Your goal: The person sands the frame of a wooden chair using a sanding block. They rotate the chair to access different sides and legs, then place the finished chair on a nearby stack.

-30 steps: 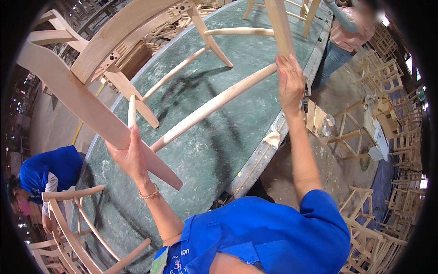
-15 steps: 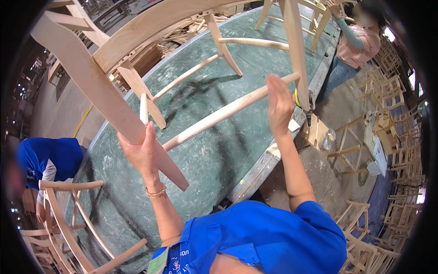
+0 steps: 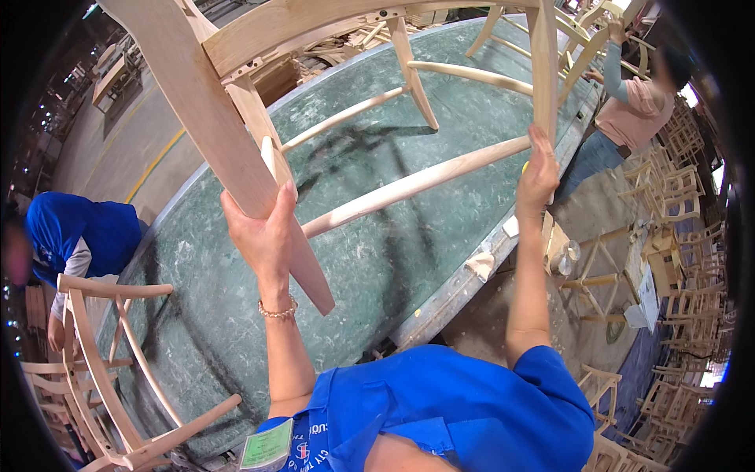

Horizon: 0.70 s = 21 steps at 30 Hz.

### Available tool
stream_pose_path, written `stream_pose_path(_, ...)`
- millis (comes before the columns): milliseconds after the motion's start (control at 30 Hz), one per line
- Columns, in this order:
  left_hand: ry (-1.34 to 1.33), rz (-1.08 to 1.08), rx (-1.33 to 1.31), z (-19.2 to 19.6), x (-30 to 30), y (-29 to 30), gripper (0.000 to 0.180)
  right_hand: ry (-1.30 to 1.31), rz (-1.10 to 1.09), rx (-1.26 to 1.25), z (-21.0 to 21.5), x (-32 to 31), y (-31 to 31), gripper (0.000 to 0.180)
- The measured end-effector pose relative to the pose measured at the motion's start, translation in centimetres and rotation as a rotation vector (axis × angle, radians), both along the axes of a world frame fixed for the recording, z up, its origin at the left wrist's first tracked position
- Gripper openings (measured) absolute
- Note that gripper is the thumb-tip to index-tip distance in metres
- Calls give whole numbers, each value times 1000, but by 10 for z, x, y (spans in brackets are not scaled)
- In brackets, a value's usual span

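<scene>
your left hand (image 3: 263,224) clasps the broad chair leg (image 3: 208,118); your right hand (image 3: 539,177) touches the opposite leg (image 3: 543,75) at the stretcher (image 3: 418,185), finger closure not discernible.

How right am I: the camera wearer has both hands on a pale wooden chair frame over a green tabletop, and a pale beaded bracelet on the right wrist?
One slip: the head view shows the pale beaded bracelet on the wrist of the left hand, not the right hand. Both are on the pale wooden chair frame over the green tabletop.
</scene>
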<state>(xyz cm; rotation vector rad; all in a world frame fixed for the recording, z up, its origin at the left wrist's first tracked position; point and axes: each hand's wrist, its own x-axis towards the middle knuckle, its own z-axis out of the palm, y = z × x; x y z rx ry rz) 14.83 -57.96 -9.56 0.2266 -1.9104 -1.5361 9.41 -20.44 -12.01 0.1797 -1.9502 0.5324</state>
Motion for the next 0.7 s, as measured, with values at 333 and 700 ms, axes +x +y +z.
stream_pose_path(333, 19, -26, -9, 2, -8, -4, 47, 51, 134, -173, -8, 1, -14, 31)
stream_pose_path(700, 7, 26, -16, 6, -22, -3, 48, -274, 593, 21, 5, 82, -105, 38)
